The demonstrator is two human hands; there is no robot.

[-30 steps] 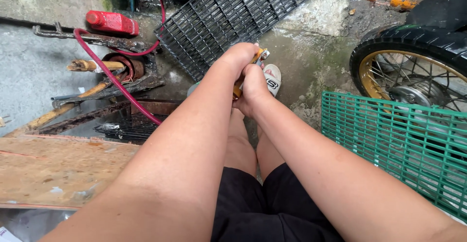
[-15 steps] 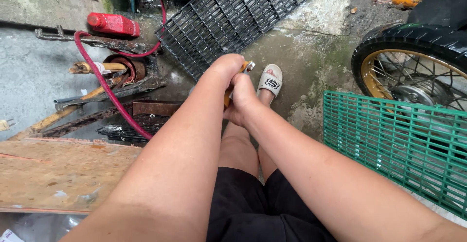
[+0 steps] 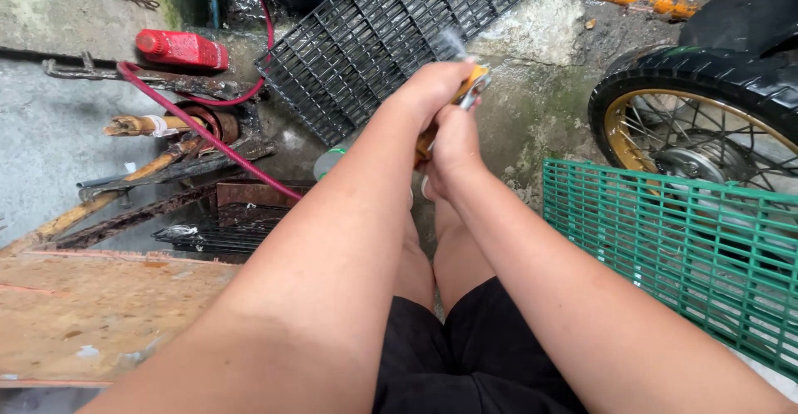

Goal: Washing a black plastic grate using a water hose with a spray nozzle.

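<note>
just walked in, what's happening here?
A seated person grips an orange-handled nozzle with both hands, the left hand over the right hand, aimed toward a black plastic grid leaning ahead. A faint spray seems to leave the tip. A green grid stands on the right by a motorcycle wheel; a red hose crosses rusty scrap on the left.

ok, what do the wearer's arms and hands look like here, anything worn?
Both arms are bare to the frame edge: no sleeves, gloves, watch or rings visible. The left hand and right hand are uncovered. Black shorts show below.
</note>
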